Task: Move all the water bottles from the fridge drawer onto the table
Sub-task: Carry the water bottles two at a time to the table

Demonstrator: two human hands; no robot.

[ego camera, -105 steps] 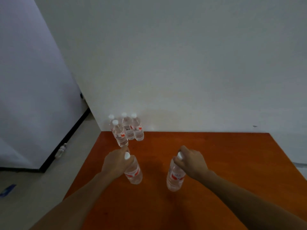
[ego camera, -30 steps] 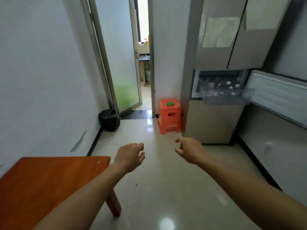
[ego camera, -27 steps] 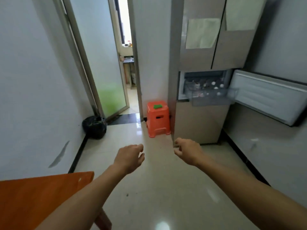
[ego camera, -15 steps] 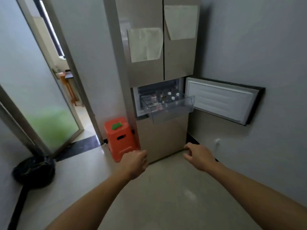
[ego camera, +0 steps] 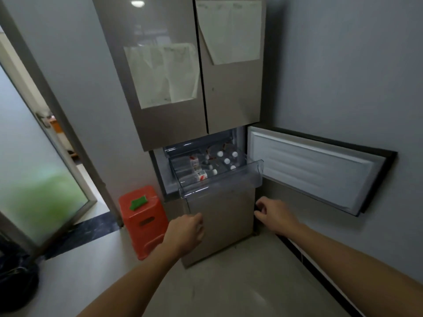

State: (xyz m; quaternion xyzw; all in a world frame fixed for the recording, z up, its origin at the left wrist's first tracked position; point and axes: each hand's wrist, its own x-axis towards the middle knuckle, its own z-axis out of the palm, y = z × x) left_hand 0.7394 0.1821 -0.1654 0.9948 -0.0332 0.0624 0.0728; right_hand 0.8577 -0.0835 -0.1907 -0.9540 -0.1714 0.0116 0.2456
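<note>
The clear fridge drawer [ego camera: 219, 186] is pulled out of the grey fridge [ego camera: 174, 115] at mid height. Inside it stand several water bottles [ego camera: 226, 160] with white caps and red labels, mostly toward the right and back. My left hand [ego camera: 186, 232] hovers below the drawer's front left corner, fingers loosely curled, holding nothing. My right hand [ego camera: 273, 215] is below the drawer's right end, fingers apart and empty. Both hands are a short way beneath the drawer and do not touch it. The table is out of view.
The compartment's door [ego camera: 315, 170] hangs open to the right along the wall. An orange plastic stool [ego camera: 143, 219] with a green item on top stands left of the fridge. A frosted glass door [ego camera: 34, 170] and a black bin bag [ego camera: 16, 282] are at the left.
I set two bottles on the table, turned away and walked to the fridge. Over the last second the drawer has come much closer and both empty hands have risen toward it.
</note>
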